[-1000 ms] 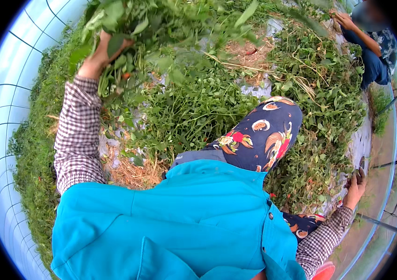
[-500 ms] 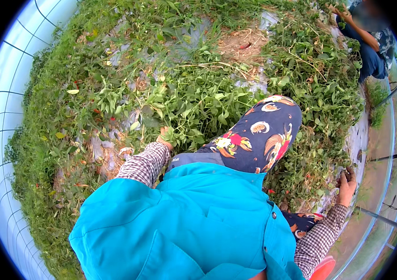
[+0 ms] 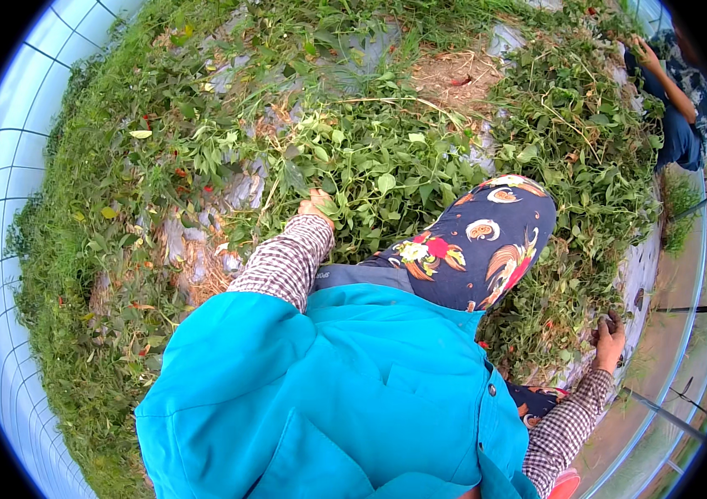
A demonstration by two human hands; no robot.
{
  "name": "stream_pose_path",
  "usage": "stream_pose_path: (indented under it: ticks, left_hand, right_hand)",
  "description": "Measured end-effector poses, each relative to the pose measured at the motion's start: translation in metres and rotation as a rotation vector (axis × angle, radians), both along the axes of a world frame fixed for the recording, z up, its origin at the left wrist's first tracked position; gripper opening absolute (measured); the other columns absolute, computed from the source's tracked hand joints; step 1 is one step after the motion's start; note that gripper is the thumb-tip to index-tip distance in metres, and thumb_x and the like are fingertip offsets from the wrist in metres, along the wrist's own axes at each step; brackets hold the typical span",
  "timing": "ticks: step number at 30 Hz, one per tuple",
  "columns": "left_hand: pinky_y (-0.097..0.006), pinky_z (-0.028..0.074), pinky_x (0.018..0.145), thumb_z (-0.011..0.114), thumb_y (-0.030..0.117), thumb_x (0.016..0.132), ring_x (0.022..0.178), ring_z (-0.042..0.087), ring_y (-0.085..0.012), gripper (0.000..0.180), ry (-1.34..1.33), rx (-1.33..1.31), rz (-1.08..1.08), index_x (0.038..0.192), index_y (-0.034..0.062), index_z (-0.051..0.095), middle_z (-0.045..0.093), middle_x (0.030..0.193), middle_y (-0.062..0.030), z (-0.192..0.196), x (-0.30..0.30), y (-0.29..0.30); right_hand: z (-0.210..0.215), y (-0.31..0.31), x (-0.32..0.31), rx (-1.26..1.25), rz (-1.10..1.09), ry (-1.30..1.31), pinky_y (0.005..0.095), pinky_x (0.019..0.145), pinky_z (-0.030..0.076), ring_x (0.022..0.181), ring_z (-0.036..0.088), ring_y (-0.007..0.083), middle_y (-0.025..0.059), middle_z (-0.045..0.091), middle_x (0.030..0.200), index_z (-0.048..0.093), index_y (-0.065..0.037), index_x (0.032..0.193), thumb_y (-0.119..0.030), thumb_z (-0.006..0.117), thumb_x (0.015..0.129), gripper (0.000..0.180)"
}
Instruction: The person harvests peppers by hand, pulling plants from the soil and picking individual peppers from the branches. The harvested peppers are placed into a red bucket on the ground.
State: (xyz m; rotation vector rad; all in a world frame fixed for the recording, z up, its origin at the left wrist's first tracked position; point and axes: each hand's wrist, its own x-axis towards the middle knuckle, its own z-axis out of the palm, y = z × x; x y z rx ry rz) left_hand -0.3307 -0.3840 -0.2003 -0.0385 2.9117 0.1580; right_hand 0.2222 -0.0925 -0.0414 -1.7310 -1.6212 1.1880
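My left hand [image 3: 317, 206] is among leafy green plants [image 3: 387, 166], its fingers curled and partly covered by leaves. What they grip, if anything, cannot be made out. Far to the right, low beside the bed's edge, my right hand [image 3: 609, 343] hangs near wilted foliage [image 3: 549, 333]; its dark-tipped fingers look apart, with no object visible in them. Both forearms wear checked sleeves. Between my arms, my raised knee [image 3: 486, 224] in dark flowered trousers presses in against the plants.
A co-worker's arm [image 3: 676, 96] and dark trousers show at the upper right. Pale plastic sheeting [image 3: 632, 283] edges the bed there. Bare straw-strewn soil [image 3: 457, 79] holds a red elongated fruit. Hooped film walls [image 3: 8, 191] curve along the left.
My left hand has moved forward, farther into the leaves. My right hand has shifted slightly down and back. The whole view has swung a little, moving the scene to the right.
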Motion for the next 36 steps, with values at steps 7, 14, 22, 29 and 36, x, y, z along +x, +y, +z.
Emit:
stream_pose_path:
  ticks: [7, 14, 22, 29, 36]
  left_hand:
    - [-0.042, 0.044, 0.073, 0.027, 0.038, 0.087, 0.083, 0.056, -0.0299, 0.04, 0.027, -0.197, -0.033, 0.108, 0.01, 0.046, 0.055, 0.089, -0.0179, -0.026, -0.008, -0.012]
    - [-0.051, 0.039, 0.084, 0.036, 0.027, 0.088, 0.103, 0.046, -0.0391, 0.047, -0.271, -0.706, -0.529, 0.128, 0.0033, 0.029, 0.041, 0.118, -0.026, -0.092, -0.057, -0.042]
    - [-0.032, 0.03, 0.095, 0.057, 0.045, 0.075, 0.118, 0.034, -0.0225, 0.067, -0.79, -0.376, -0.827, 0.127, 0.0096, 0.035, 0.037, 0.13, -0.0061, 0.07, -0.012, 0.005]
    - [-0.029, 0.049, 0.05, 0.072, 0.028, 0.066, 0.057, 0.058, -0.0178, 0.05, -0.694, -0.342, -0.691, 0.093, -0.0084, 0.05, 0.061, 0.075, -0.0136, 0.208, 0.004, 0.062]
    - [-0.023, 0.045, 0.057, 0.054, 0.012, 0.08, 0.061, 0.054, -0.0101, 0.018, -0.452, 0.4, -1.602, 0.08, -0.0057, 0.055, 0.057, 0.067, -0.0059, 0.282, 0.097, 0.245]
  right_hand:
    - [-0.003, 0.001, -0.007, -0.016, 0.044, -0.012, 0.0205, 0.043, 0.038, 0.053, 0.047, 0.0088, 0.0065, 0.054, 0.077, 0.044, 0.001, 0.112, -0.009, 0.053, 0.078, 0.037]
    - [-0.025, 0.01, -0.009, -0.104, 0.18, -0.041, 0.0198, 0.043, 0.038, 0.055, 0.049, 0.0092, 0.006, 0.054, 0.081, 0.044, -0.001, 0.113, -0.009, 0.052, 0.078, 0.037]
    - [0.027, 0.005, -0.013, 0.024, 0.082, 0.196, 0.0211, 0.053, 0.042, 0.065, 0.051, 0.0097, 0.0071, 0.056, 0.089, 0.047, 0.002, 0.109, -0.012, 0.053, 0.078, 0.035]
    - [0.043, 0.0, -0.002, 0.017, -0.059, 0.448, 0.0212, 0.053, 0.041, 0.065, 0.051, 0.0093, 0.0036, 0.055, 0.08, 0.048, 0.001, 0.109, -0.01, 0.055, 0.079, 0.033]
    - [0.039, 0.018, 0.025, 0.069, -0.251, 0.766, 0.0233, 0.056, 0.043, 0.068, 0.052, 0.0114, 0.0054, 0.054, 0.088, 0.045, -0.001, 0.112, -0.009, 0.051, 0.082, 0.032]
